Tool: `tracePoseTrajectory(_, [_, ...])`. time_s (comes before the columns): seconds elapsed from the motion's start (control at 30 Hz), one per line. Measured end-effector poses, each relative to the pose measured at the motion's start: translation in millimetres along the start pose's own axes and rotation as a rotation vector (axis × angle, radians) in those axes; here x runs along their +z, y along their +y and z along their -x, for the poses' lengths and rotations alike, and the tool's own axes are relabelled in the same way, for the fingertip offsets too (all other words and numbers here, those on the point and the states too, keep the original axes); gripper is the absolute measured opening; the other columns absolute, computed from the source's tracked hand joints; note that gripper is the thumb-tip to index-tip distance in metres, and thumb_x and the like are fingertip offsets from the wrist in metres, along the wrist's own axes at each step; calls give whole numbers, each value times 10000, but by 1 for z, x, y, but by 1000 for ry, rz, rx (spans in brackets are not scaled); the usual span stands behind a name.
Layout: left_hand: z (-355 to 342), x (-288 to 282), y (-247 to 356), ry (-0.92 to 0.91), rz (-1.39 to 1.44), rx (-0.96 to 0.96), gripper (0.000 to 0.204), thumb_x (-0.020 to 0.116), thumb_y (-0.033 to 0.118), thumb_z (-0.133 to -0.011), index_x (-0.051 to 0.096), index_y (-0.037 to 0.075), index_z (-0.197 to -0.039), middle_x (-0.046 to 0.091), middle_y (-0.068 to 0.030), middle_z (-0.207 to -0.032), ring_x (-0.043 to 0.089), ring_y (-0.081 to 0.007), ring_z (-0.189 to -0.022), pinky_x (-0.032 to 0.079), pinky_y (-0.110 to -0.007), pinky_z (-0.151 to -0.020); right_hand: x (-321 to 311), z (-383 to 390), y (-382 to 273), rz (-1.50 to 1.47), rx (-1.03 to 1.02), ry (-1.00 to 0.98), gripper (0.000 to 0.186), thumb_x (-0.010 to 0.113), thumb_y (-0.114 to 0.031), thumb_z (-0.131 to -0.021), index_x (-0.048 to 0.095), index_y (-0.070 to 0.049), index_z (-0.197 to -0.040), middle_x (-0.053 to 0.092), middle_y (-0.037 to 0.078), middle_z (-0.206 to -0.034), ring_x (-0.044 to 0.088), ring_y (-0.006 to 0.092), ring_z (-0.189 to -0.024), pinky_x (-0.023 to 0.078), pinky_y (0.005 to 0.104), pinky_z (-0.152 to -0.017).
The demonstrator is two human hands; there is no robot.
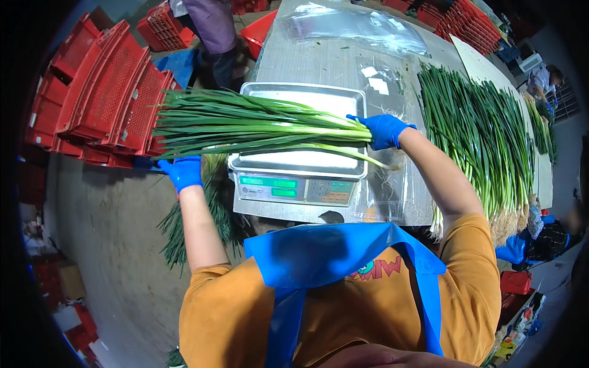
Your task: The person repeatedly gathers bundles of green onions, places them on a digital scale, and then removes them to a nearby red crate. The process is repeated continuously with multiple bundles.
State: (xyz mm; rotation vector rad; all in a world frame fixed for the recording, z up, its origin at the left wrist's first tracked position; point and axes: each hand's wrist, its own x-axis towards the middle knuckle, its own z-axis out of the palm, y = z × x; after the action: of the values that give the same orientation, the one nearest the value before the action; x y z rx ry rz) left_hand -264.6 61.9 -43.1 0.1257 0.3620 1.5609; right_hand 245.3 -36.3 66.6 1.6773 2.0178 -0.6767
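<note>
My right hand [383,130], in a blue glove, is closed round the pale stem end of a long green onion bundle [257,126]. The bundle lies across the steel tray [245,162] of a digital scale [294,190], leaves extending past its left edge. One stalk angles down toward the lower right, ending in roots. My left hand [183,173], also gloved, is at the leaf tips on the left; its fingertips are partly hidden, so I cannot tell its grip. More dark green leaves [193,239] hang below the table beside my left arm.
Stacked red crates [101,86] stand left. A large onion pile [475,147] covers the table's [399,196] right side; clear plastic bags [356,27] lie at the back. A person in purple [208,24] stands behind the crates; other people [540,83] are at the right.
</note>
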Motion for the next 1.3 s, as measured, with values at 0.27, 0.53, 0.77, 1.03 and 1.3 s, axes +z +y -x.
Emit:
tracePoseTrajectory(0.27, [40,12,-1,204,-353,133,747,449,651,-880,330,174,-1442,291,-161,-1499,345,-390,-1327,292,-580,-1083,12,7,-8,95,4,252,900,800,-316,-693,314,-205,-1442,635,174,-1017,640,348,-902,512,415,-800])
tracePoseTrajectory(0.53, [62,12,-44,162,-700,-38,758,459,658,-882,350,150,-1435,409,-151,-1436,425,-305,-1290,349,-447,-1055,31,47,-21,-26,-143,767,871,791,-309,-699,358,-120,-1431,522,203,-1256,519,390,-1130,408,449,-979])
tracePoseTrajectory(0.77, [75,-23,-45,397,-937,-188,773,506,716,-824,447,157,-1355,511,-99,-1321,505,-236,-1172,402,-388,-943,68,80,-29,-151,-237,1152,511,713,-175,-790,562,-100,-1272,607,178,-1126,584,356,-1024,470,418,-878])
tracePoseTrajectory(1.03, [125,-18,-41,439,-1292,-129,496,492,519,-924,602,57,-1067,634,-22,-841,561,-117,-745,448,-317,-705,73,57,-45,-21,-438,1111,390,707,-110,-752,632,-124,-1134,645,128,-975,624,307,-830,500,404,-707])
tracePoseTrajectory(1.3, [183,2,-70,208,-1282,218,240,502,229,-980,606,16,-945,667,-64,-884,556,-93,-717,482,-260,-683,78,20,-43,142,-289,1028,294,701,-148,-733,638,-106,-1018,615,124,-950,591,318,-881,480,406,-742])
